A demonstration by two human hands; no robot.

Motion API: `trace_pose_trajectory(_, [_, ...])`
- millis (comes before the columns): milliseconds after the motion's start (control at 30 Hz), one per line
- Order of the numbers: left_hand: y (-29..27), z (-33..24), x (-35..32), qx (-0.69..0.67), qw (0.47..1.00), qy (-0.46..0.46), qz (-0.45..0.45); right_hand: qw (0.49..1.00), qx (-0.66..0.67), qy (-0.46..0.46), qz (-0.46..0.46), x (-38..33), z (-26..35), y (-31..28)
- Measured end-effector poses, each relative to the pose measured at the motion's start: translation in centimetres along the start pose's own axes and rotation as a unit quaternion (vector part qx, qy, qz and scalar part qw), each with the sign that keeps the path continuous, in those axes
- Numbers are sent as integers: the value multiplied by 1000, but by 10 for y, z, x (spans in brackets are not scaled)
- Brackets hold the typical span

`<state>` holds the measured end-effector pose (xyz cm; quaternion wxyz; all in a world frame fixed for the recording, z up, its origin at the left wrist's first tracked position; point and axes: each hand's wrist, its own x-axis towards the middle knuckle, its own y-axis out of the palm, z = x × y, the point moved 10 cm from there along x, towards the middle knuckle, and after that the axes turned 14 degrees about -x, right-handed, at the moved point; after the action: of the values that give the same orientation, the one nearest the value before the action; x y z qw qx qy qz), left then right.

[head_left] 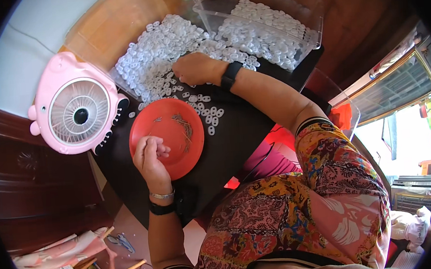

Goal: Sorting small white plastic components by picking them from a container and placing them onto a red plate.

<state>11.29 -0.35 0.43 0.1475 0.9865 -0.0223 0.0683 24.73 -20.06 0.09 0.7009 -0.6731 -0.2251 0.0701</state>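
Note:
My left hand (150, 157) is over the near left rim of a round red plate (195, 159), its fingers curled together; what they hold, if anything, is too small to make out. Small thin metal-looking pieces (187, 136) lie in the plate, mostly along its right side. Beyond the plate, my right hand (197, 69) rests at the edge of a heap of white oval plastic pieces with holes (156, 50). Its fingers are bent inward and closed, and anything inside them is hidden. Several loose white pieces (210, 115) lie between that hand and the plate.
A clear plastic bin (314, 38) at the back right holds more white pieces. To the left stands a pink animal-shaped fan (46, 112). Everything rests on or beside a black tabletop (235, 133). On the floor at lower left lie scissors (122, 243).

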Motion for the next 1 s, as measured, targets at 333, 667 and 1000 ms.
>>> trace_pose_trajectory(333, [1, 2, 0, 9, 1000, -6, 4, 999, 52, 6, 7, -4, 0, 1])
trace_pose_trajectory(667, [9, 7, -1, 33, 998, -35, 37, 884, 453, -116, 18, -32, 70, -53])
trace_pose_trajectory(1000, [18, 15, -2, -28, 993, -65, 90, 843, 504, -185, 13, -53, 121, -64])
